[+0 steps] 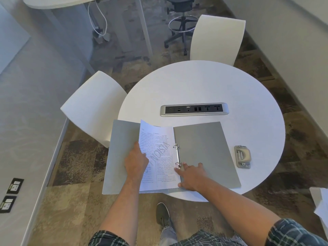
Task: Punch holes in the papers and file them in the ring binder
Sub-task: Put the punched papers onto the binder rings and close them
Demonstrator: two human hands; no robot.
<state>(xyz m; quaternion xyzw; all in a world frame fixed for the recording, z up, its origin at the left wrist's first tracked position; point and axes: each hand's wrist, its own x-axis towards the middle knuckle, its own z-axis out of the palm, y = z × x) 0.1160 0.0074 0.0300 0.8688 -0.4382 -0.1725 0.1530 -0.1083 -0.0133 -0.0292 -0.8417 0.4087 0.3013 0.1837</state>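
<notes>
Binder [205, 153] lies open on round tabletop [204, 86]. Left hand [135, 163] pinches papers' [159, 157] lifted edge; right hand [192, 175], fingers spread, presses pages beside rings [178, 156]. Hole punch [242, 156] sits apart, right of binder.

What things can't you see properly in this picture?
- Head view: the print on the white printed papers is too small to read.
- The paper under the left hand is hidden by it.
- Whether the silver binder rings of the open grey ring binder are open or closed: too small.
- The grey metal hole punch: its underside is hidden.
- White sheets at the right edge are cut off.
</notes>
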